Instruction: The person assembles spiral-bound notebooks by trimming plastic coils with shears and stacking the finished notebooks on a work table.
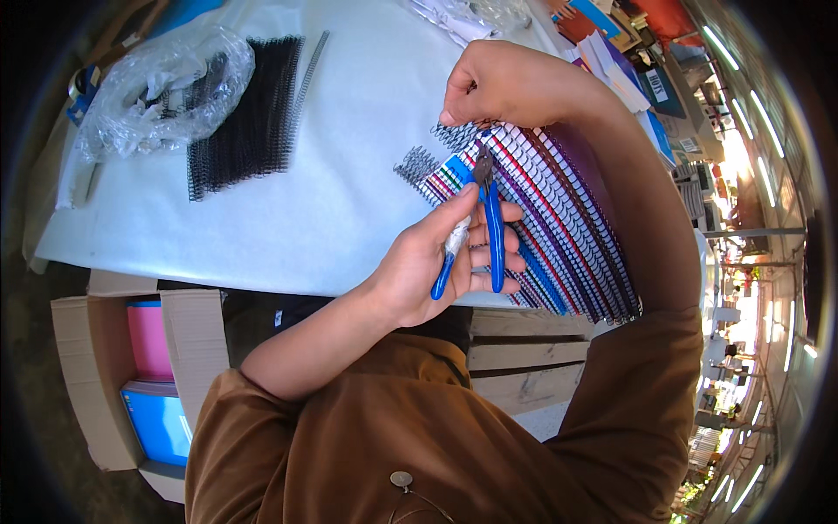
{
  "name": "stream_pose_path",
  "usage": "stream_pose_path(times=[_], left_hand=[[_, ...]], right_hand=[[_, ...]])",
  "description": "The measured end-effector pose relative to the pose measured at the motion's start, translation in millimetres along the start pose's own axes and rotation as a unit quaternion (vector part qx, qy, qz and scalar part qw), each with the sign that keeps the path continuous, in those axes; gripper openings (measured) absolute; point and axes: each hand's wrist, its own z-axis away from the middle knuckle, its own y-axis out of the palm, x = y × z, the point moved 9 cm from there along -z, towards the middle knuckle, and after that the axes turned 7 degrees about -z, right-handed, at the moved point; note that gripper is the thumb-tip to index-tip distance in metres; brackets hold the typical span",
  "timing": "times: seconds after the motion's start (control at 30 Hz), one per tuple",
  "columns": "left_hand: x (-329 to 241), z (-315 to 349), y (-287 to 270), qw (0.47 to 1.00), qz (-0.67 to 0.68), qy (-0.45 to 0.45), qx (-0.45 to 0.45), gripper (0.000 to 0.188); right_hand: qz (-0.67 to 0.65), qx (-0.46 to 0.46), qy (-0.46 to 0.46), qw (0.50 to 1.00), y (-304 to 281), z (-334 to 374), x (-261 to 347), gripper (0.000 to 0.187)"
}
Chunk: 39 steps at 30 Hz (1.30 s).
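My left hand (410,262), palm turned up, holds wire cutters (496,236) with blue handles, one of them wrapped in white. Their handles are spread, and the dark jaws point at the near end of some wire coils. My right hand (489,83) is bent over the far end of a row of spiral-bound notebooks (559,196), its fingers curled closed. Whatever they pinch is hidden. Loose coil ends (417,166) stick out past the notebooks' left edge, just beside the cutters. White, red, purple and blue spines lie side by side.
A pile of black spiral coils (262,113) lies on the white-covered table (367,210), with a clear plastic bag (131,109) partly over it. Below the table's left edge stands an open cardboard box (96,375) holding blue and pink items. Stacked papers (611,70) sit at the far right.
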Motion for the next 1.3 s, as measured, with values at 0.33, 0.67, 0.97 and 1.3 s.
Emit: stream_pose_path(times=[0.33, 0.67, 0.97, 1.3], left_hand=[[-8, -9, -9, 0.999, -0.020, -0.015, -0.023, 0.062], [-11, -5, -13, 0.996, -0.055, -0.037, -0.053, 0.061], [-9, -10, -6, 0.994, 0.062, -0.087, -0.006, 0.051], [-18, -13, -21, 0.977, -0.179, -0.030, -0.110, 0.048]], right_hand=[[-0.045, 0.037, -0.038, 0.998, 4, -16, -20, 0.024], [0.003, -0.040, -0.043, 0.998, -2, -14, -17, 0.025], [-0.018, -0.046, -0.045, 0.998, -3, -12, -16, 0.024], [-0.027, -0.048, -0.054, 0.997, -2, -14, -17, 0.023]])
